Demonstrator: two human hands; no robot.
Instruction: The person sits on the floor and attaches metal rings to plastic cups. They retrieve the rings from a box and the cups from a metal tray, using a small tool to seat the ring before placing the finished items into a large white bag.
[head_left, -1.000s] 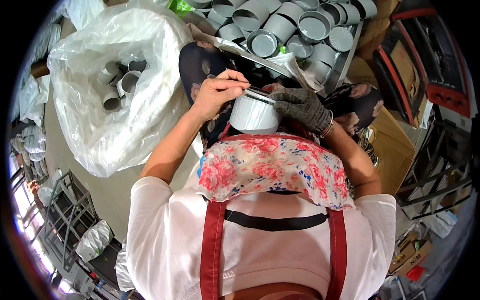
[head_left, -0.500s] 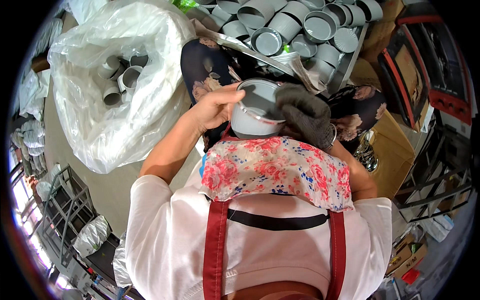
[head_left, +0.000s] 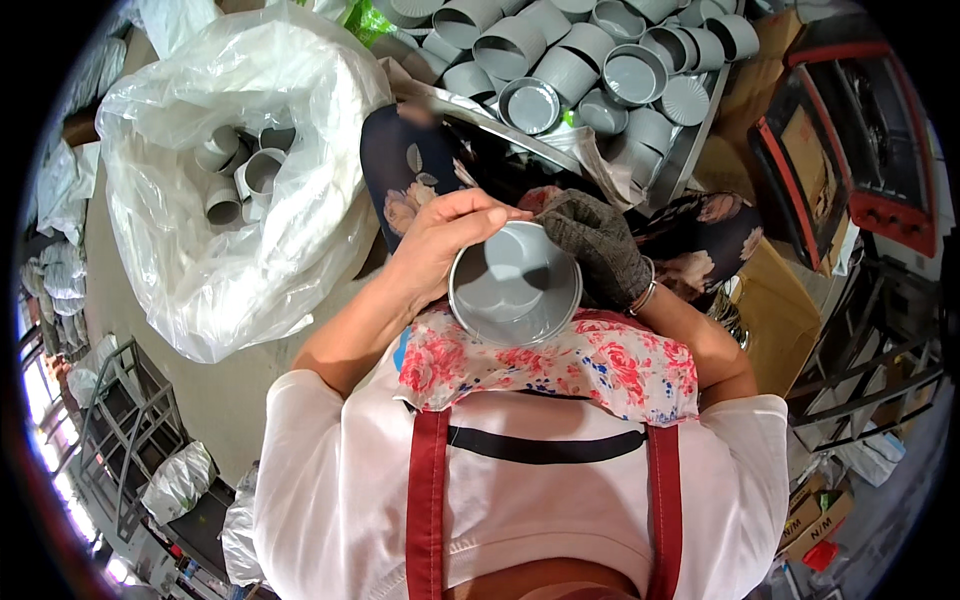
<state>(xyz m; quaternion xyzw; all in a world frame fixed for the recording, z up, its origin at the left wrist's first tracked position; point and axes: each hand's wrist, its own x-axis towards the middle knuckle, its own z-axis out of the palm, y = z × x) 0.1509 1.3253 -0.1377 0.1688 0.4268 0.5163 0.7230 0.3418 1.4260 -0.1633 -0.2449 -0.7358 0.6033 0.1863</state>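
A round grey cup-like container (head_left: 515,285) is held before my chest, its open mouth turned up toward me. My bare left hand (head_left: 450,232) grips its far left rim, with the thumb lying along the edge. On the far right side, my right hand (head_left: 597,245) wears a dark grey glove, and its fingers are closed at the rim. Whether the glove pinches the rim itself or something small against it is hidden. Beyond my knees, many similar grey containers (head_left: 566,75) lie heaped in a metal tray (head_left: 700,135).
A large clear plastic bag (head_left: 150,235) at the left holds several grey containers (head_left: 222,200). A brown cardboard box (head_left: 785,310) stands right of my knee, with shiny metal pieces (head_left: 735,318) beside it. Red-and-black equipment (head_left: 895,215) is at the far right.
The container has come nearer my chest and tipped so its mouth faces me. My left hand has shifted to the far rim, and the gloved hand has moved out of the mouth to the rim.
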